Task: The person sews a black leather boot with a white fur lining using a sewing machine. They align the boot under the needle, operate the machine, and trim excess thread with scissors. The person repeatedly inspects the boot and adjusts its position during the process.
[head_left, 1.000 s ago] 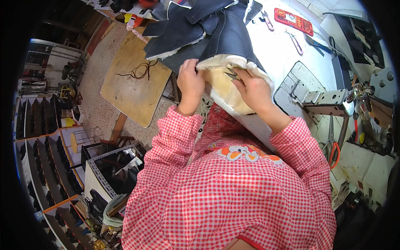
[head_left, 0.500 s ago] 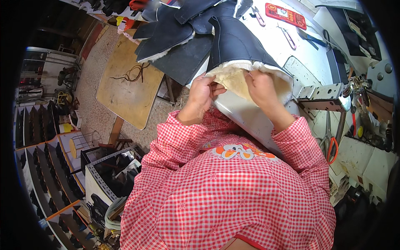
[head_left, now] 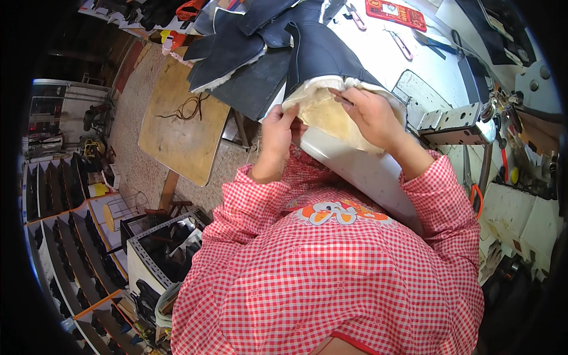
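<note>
A black leather boot upper point(head_left: 328, 56) with cream fleece lining point(head_left: 319, 118) lies on the white work surface in front of me, its open edge toward me. My left hand point(head_left: 277, 135) pinches the left end of that fleecy edge between thumb and fingers. Over the middle of the lining, my right hand point(head_left: 371, 115) is closed, fingertips near the edge. Something thin and dark shows at its fingertips, too small to name. More black fleece-lined leather pieces point(head_left: 231, 56) are heaped behind and to the left of the upper.
On the white table point(head_left: 370, 47) lie two pairs of thread snips point(head_left: 402, 46) and a red flat box point(head_left: 395, 13). Orange-handled scissors point(head_left: 476, 198) hang at the right, below a metal machine arm point(head_left: 455, 127). A wooden board point(head_left: 177, 130) with a dark cord stands left; shoe shelves point(head_left: 77, 236) lie beyond.
My right hand has shifted left and up along the lining, its fingers now pointing left. My left hand still grips the edge. The whole view has shifted slightly.
</note>
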A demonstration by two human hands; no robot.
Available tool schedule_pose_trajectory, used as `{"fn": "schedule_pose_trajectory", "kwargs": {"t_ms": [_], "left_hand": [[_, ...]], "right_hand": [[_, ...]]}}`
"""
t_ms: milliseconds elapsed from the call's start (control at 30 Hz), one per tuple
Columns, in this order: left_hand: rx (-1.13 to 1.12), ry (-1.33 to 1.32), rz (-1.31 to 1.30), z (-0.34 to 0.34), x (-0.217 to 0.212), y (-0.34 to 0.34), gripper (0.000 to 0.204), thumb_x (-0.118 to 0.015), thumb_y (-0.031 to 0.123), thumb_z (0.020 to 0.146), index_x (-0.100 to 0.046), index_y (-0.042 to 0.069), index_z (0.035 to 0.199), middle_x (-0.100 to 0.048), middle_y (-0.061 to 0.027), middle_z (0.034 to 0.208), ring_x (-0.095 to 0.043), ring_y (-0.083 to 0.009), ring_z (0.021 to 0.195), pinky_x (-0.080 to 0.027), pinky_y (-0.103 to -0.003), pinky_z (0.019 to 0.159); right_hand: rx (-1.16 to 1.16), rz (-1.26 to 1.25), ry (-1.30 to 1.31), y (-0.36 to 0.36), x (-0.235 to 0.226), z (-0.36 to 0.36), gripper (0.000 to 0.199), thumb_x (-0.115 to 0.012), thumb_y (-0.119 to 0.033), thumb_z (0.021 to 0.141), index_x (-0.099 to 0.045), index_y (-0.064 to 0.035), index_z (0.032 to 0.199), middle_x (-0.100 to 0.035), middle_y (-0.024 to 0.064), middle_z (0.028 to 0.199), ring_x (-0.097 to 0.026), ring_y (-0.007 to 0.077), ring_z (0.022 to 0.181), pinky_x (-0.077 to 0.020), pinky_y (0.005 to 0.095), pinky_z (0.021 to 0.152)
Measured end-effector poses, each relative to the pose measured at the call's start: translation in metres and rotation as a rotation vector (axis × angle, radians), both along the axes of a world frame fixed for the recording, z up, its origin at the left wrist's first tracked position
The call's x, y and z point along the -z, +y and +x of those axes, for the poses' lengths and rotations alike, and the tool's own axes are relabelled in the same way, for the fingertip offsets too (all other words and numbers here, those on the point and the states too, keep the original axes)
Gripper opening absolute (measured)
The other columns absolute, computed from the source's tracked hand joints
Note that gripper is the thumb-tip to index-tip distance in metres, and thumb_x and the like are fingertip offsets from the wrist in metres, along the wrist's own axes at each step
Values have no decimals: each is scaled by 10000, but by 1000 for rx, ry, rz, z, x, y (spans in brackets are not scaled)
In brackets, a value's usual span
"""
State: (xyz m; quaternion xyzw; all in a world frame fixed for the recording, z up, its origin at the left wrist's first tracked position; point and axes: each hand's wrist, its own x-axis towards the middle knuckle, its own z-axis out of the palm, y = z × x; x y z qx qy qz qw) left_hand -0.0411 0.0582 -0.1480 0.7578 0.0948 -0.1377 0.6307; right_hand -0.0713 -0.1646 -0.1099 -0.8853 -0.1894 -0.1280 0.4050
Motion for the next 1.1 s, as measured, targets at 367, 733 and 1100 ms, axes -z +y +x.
{"fn": "schedule_pose_trajectory", "kwargs": {"t_ms": [367,733,1100], "left_hand": [[884,-1014,930,-19,-28,-4,194,-632,155,772,-618,65,944,-584,-81,990,-561,-238,967,-481,-343,721],[840,-990,850,-17,-22,-8,312,-684,188,770,-612,55,1042,-592,-129,1064,-586,-301,961,-503,-375,772],[607,-992,909,20,16,-30,352,-648,23,654,-673,65,1002,-634,-174,890,-628,-350,794,-512,-422,685]], "right_hand": [[85,113,195,4,32,3,245,-519,-207,932,-606,-40,1088,-634,216,865,-608,400,798,-475,452,695],[165,203,111,6,44,1,236,-510,-188,932,-612,-49,1093,-645,191,794,-625,376,749,-486,450,658],[295,-101,187,10,50,1,236,-533,-205,920,-655,-10,975,-651,187,762,-634,368,707,-500,427,652]]}}
